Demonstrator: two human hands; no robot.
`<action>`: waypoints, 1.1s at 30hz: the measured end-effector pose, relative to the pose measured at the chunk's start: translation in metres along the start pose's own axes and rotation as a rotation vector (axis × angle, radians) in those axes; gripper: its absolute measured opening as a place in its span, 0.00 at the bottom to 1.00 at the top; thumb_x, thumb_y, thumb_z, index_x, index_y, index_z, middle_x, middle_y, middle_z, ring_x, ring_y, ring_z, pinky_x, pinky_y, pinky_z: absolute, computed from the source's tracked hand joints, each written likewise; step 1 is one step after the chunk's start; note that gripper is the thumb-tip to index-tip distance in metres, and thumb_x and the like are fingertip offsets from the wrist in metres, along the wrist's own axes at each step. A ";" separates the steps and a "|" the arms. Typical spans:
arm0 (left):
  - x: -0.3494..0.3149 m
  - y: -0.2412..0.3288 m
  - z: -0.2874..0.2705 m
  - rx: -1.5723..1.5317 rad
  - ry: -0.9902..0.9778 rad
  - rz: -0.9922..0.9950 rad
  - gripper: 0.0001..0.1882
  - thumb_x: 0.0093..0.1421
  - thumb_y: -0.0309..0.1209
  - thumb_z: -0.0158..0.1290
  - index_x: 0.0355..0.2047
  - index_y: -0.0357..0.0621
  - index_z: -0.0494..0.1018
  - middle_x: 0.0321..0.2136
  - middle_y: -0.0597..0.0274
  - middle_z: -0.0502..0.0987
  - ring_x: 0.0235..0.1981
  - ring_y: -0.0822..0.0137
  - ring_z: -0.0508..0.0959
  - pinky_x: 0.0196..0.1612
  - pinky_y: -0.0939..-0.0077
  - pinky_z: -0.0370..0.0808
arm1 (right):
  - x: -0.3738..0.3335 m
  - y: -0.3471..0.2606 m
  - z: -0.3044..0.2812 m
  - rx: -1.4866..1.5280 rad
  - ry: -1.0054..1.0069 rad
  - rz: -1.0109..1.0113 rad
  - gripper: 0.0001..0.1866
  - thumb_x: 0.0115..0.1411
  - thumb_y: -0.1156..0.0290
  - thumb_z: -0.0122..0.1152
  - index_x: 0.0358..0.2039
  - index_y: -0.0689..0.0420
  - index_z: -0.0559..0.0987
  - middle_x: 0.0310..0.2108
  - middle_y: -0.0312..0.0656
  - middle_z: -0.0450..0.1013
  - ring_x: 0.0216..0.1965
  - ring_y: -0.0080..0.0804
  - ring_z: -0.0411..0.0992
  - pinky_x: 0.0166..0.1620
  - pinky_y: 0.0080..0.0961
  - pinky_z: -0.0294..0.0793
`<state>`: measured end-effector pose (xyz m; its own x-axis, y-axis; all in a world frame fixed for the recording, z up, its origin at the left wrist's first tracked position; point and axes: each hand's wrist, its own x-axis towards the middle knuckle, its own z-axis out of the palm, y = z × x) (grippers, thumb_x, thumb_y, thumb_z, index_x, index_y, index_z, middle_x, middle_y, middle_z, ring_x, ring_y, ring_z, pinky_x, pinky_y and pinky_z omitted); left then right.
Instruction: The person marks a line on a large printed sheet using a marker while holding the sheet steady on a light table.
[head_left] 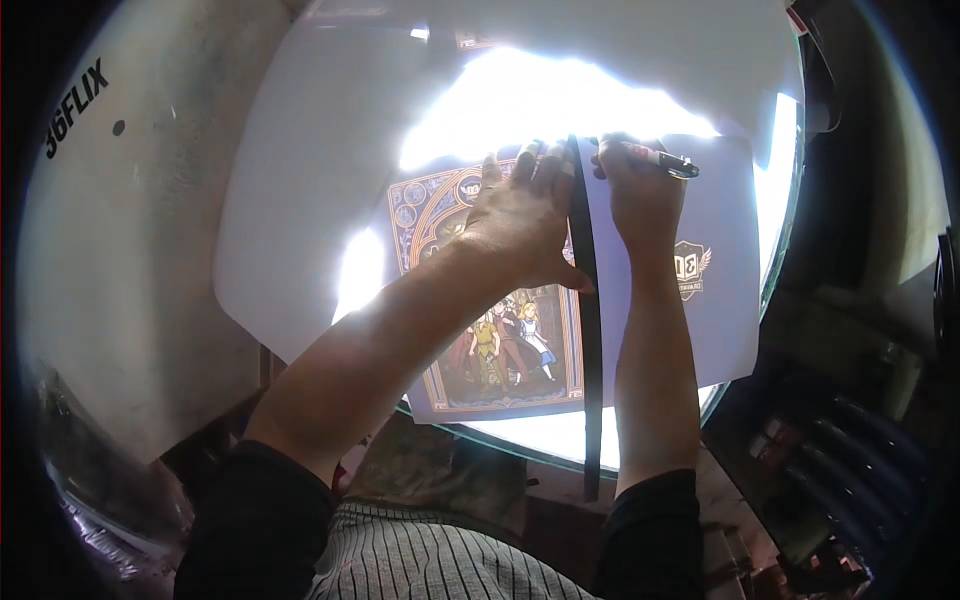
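Note:
My left hand (520,215) lies flat with its fingers stretched over a printed purple sheet (720,330). Its thumb and fingertips reach the edge of a long, narrow black strip (590,370), like a ruler, which runs across the sheet from far to near. Just right of the strip's far end, my right hand (645,205) is closed round a marker pen (668,160) with a white and black barrel. The pen's tip is hidden by the fingers. Left of the strip, the sheet carries a framed picture with cartoon figures (510,345); a gold emblem (690,270) is on its right part.
Under the sheet is a glass-edged table (792,225) with very bright glare at its far side. A large pale sheet (290,230) curves along the left. Dark blue, shiny slatted forms (850,460) stand at the lower right, below table height.

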<state>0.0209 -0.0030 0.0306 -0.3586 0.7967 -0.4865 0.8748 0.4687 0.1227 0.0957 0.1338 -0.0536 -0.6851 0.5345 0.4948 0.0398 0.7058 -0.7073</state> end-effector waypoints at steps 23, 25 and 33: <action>0.006 -0.008 0.020 0.021 0.104 0.018 0.77 0.39 0.74 0.62 0.72 0.36 0.36 0.73 0.44 0.40 0.75 0.52 0.37 0.73 0.43 0.38 | -0.274 -0.163 -0.191 -0.139 -0.448 0.579 0.04 0.58 0.77 0.65 0.31 0.58 0.77 0.22 0.43 0.76 0.22 0.35 0.78 0.27 0.28 0.75; 0.010 -0.004 0.024 -0.005 0.137 0.052 0.77 0.38 0.76 0.60 0.72 0.36 0.35 0.73 0.43 0.39 0.75 0.52 0.35 0.72 0.42 0.35 | -0.314 -0.195 -0.210 -0.261 -0.327 0.715 0.07 0.60 0.74 0.65 0.37 0.60 0.76 0.23 0.43 0.76 0.23 0.41 0.77 0.27 0.33 0.75; 0.003 -0.041 0.054 0.008 0.343 0.224 0.67 0.49 0.74 0.54 0.71 0.37 0.42 0.72 0.40 0.43 0.74 0.47 0.40 0.71 0.37 0.36 | -0.348 -0.211 -0.152 -0.391 -0.270 0.822 0.23 0.58 0.73 0.67 0.53 0.62 0.73 0.40 0.57 0.77 0.36 0.55 0.77 0.39 0.38 0.79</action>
<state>0.0018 -0.0400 -0.0228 -0.2457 0.9604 -0.1316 0.9456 0.2673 0.1853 0.4358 -0.1302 -0.0001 -0.4773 0.8422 -0.2508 0.7916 0.2882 -0.5389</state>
